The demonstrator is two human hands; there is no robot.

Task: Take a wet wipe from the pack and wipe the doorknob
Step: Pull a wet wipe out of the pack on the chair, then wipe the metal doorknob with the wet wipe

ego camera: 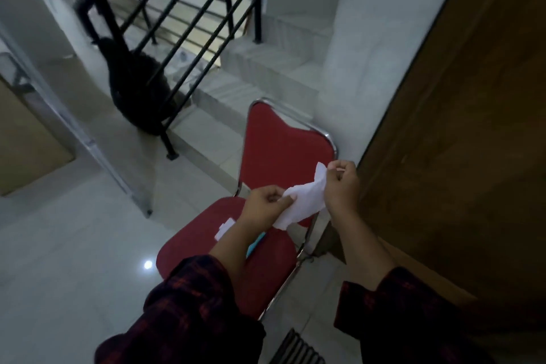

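Note:
A white wet wipe [304, 201] is stretched between both hands above a red chair. My left hand [266, 205] pinches its lower left end, and my right hand [342, 186] pinches its upper right corner. The wipe pack [254, 242] lies on the chair seat, mostly hidden under my left forearm; a teal edge and a white flap [224, 227] of it show. A brown wooden door [461, 139] fills the right side. No doorknob is in view.
The red folding chair [280, 148] with a chrome frame stands against a white wall beside the door. A black stair railing [165, 23] and steps rise behind it, with a black bag [139, 91] at the railing's foot. A floor grate [298, 349] lies near my feet.

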